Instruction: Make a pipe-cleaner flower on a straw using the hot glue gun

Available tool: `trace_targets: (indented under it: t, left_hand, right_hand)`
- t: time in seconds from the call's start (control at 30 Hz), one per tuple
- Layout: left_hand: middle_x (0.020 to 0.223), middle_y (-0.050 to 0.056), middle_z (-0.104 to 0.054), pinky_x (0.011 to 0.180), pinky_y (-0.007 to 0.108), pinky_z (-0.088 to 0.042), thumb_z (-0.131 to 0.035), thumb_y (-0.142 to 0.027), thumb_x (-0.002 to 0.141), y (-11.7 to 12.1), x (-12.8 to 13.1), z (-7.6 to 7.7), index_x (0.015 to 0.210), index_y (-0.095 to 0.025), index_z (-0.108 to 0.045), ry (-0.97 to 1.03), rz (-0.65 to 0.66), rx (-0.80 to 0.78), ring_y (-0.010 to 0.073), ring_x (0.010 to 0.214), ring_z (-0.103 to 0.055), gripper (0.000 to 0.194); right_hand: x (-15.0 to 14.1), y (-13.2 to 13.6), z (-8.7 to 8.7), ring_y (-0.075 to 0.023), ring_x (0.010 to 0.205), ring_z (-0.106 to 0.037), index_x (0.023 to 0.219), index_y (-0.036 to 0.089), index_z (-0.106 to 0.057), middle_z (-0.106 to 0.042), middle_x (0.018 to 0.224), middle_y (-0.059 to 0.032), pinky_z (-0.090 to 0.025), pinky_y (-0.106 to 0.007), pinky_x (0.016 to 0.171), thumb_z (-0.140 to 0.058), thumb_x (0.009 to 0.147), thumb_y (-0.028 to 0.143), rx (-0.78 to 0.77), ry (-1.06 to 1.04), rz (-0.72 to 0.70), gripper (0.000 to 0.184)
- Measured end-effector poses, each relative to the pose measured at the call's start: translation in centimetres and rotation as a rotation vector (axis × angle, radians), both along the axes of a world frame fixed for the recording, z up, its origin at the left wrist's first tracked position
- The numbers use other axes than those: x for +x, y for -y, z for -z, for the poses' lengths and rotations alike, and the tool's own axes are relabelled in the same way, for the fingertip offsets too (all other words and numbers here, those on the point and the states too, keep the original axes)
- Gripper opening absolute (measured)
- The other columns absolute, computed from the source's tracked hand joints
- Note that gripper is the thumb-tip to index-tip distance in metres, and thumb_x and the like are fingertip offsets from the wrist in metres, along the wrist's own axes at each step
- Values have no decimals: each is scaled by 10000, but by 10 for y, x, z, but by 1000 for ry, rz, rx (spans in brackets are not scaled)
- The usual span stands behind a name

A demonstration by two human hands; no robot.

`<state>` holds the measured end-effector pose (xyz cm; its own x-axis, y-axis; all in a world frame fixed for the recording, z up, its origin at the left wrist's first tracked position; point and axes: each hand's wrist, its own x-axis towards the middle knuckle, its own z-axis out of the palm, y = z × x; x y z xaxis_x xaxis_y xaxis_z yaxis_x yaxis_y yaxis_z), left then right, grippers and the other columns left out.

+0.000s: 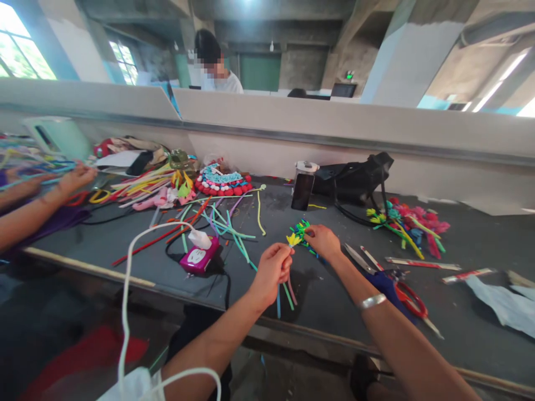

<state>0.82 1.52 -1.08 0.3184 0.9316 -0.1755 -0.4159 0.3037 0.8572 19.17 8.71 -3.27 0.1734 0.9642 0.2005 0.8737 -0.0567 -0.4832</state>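
Observation:
My left hand [273, 270] is closed around the stems of a small yellow pipe cleaner flower [293, 239]. Blue, green and pinkish stem ends [288, 295] hang below the fist. Beside the flower, my right hand [324, 240] has its fingers pinched together at a pile of short green and blue pipe cleaner pieces [301, 227]. What lies between those fingertips is hidden. A silver bracelet [373, 301] circles the right wrist.
Scissors [412, 301] and slim packets [422, 263] lie right, below colourful pipe cleaner flowers [418, 223]. A phone [302, 191] leans near a black bag [355, 178]. Left are loose pipe cleaners [234, 234], a purple power block [199, 256] with a white cable, and another person's hands [77, 177].

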Motion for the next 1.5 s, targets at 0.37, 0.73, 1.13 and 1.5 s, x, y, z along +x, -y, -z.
trace_targets:
  t: [0.37, 0.73, 1.13, 1.5]
  left_hand:
    - [519, -86, -380, 356, 166, -108, -643, -369, 766, -1, 5, 6, 809, -170, -534, 5, -18, 33, 27, 378, -217, 230]
    - [527, -82, -397, 365, 179, -102, -648, -403, 771, 4, 14, 12, 811, -162, -530, -28, 48, 57, 18, 368, -219, 271]
    - [503, -100, -338, 377, 180, -98, -694, -430, 756, 9, 14, 9, 767, -178, -495, -168, 193, 95, 17, 382, -199, 321]
    - [499, -108, -302, 383, 194, -74, -698, -470, 723, 13, 15, 4, 710, -199, -420, -225, 293, 36, 17, 380, -171, 389]
  right_hand:
    - [7, 38, 1, -187, 646, -638, 830, 184, -735, -711, 729, -49, -429, -250, 513, -609, 757, 406, 110, -601, 5, 265]
    - [-8, 101, 9, -94, 567, -507, 840, 151, -702, -643, 756, -42, -297, -164, 379, -756, 626, 509, 99, -1163, 78, 420]
    - [-25, 112, 10, -146, 707, -580, 803, 212, -723, -676, 770, -13, -441, -250, 625, -677, 784, 372, 273, -851, -159, 168]
    - [-10, 119, 8, -154, 669, -568, 820, 188, -674, -657, 752, -25, -425, -260, 604, -579, 849, 395, 361, -618, -21, 230]
